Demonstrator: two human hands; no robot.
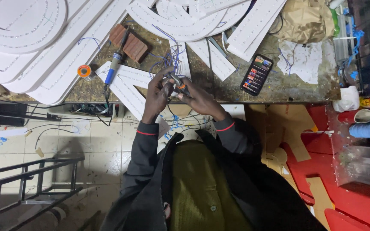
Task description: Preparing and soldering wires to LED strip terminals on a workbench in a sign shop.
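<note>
- Right hand (198, 99): closed round a small tool (177, 82) with an orange grip, held over the front edge of the bench (279, 87).
- Left hand (158, 92): fingers pinched together on thin blue wires (173, 53) right beside the tool head. Whether the tool is biting a wire cannot be told; the spot is too small.
- Wires: they rise from the hands in a loose bundle toward the white panels (65, 60) farther back. More blue offcuts lie on the floor tiles under the bench edge.
- Directly behind the hands: a white angular panel piece (127, 83) lies flat, partly overhanging the front edge.
- Left of the hands: a blue-handled soldering iron (112, 68) lies on the bench with its tip toward a brown block (130, 42). A solder reel (84, 71) lies just beside it.
- Right of the hands: a phone (257, 74) with a lit screen lies near the front edge.
- Progress, as a judgement: wire preparation is in hand. Several panels already carry blue leads. The iron is set down, so the soldering of this wire appears not yet done.
</note>
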